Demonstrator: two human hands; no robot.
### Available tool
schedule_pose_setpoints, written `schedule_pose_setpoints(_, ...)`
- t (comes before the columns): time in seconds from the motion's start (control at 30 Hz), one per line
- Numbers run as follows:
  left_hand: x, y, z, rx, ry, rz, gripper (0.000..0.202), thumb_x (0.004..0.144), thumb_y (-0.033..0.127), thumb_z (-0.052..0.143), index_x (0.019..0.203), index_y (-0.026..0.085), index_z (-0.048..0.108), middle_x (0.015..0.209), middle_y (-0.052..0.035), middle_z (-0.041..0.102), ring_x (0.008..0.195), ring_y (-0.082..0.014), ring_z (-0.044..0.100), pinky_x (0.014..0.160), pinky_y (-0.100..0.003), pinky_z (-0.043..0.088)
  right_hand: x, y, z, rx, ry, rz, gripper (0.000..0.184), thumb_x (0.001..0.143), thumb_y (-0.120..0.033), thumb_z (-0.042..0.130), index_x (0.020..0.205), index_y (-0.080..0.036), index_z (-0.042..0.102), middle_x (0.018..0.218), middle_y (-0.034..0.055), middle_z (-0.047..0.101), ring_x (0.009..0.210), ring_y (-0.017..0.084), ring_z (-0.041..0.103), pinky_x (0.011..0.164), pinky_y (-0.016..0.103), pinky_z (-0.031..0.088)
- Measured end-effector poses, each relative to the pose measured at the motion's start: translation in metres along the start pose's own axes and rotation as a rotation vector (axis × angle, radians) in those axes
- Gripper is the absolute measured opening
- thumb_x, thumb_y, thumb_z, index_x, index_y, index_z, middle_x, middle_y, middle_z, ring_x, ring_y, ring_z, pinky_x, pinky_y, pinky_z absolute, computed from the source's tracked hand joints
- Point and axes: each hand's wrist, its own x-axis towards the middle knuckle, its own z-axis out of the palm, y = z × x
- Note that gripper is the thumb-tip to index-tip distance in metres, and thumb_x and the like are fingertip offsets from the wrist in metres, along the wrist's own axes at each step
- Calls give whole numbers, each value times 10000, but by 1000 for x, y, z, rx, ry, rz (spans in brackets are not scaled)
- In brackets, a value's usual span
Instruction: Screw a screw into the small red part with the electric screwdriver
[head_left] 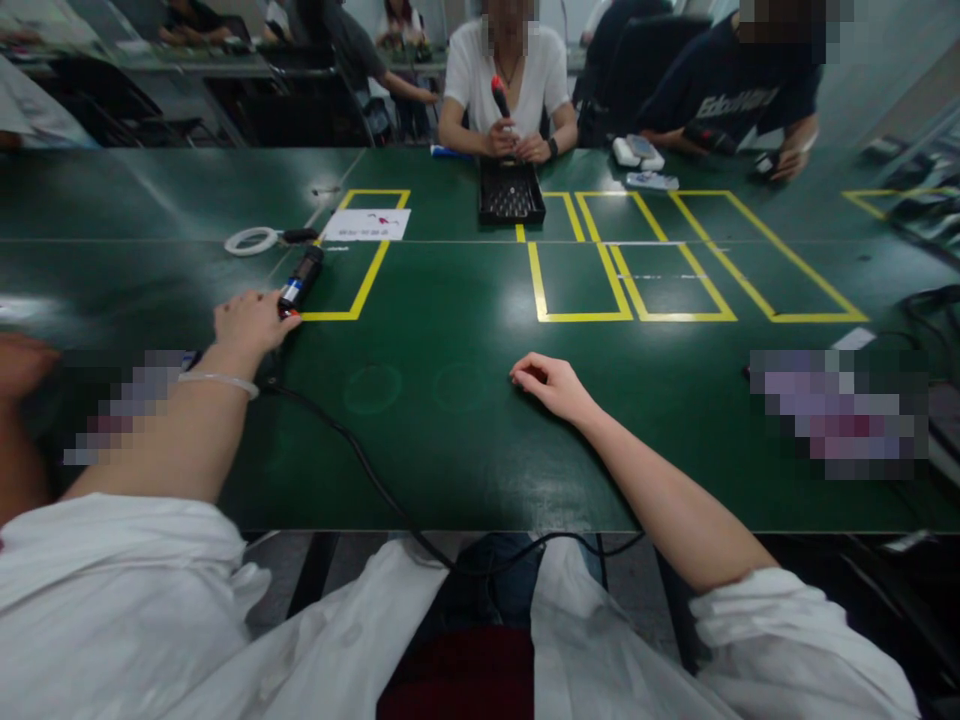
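From the head camera: left hand [251,322] on the near tip of a black screwdriver [302,278] lying on the table [450,470], grip hidden, can't tell. Right hand [551,385] loosely curled, empty. Cable [360,455] cut off below the edge.

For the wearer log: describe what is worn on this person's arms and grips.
Short white sleeves cover both upper arms; the forearms are uncovered. A thin pale band circles the left wrist. The left grip and right grip wear no gloves; no rings or watch show.
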Motion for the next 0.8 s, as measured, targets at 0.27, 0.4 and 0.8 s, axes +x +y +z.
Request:
schedule_pose_setpoints(0.27,-9,17,5,-77,77,-68,558,995,411,233,1287,-9,454,1231,-192,543,1021,-268,505,876,-379,351,1,-1,0,-17,-10,-5,165,891,-287,554,892,-165,665,777,32,694,657,137,603,639,259,452)
schedule_pose_setpoints(0.4,0,13,-2,-128,0,-137,630,977,499,237,1269,-7,474,1152,-165,580,992,-252,488,882,-393,321,1,1,1,-13,-10,-17,166,892,-289,553,888,-166,665,765,27,693,657,137,606,643,256,455)
schedule_pose_setpoints(0.8,-18,63,-18,-347,280,-67,413,1011,323,318,1266,32,463,1257,-135,550,1090,-221,472,988,-403,325,3,0,3,-26,-26,-20,168,894,-294,556,879,-168,667,754,19,687,654,133,575,644,252,429)
